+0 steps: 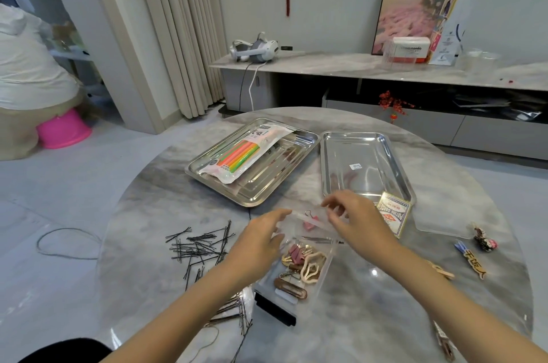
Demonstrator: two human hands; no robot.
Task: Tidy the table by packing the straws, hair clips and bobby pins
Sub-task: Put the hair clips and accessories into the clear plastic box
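A clear zip bag [299, 261] lies on the marble table in front of me, holding several hair clips [308, 269] in pink, brown and cream. My left hand [261, 241] pinches the bag's left top edge. My right hand [353, 214] pinches the right top edge. A pink clip [310, 221] shows near the bag's mouth between my hands. Black bobby pins [201, 244] lie scattered to the left, with more pins [234, 309] under my left forearm. A pack of coloured straws [243, 152] rests in the left steel tray [255, 193].
A second steel tray [364, 163] stands bare at the right, with a card box [394, 212] at its near corner. Loose clips [474, 261] lie at the table's right edge. A black bar [275, 310] lies by the bag. A person sits at the far left.
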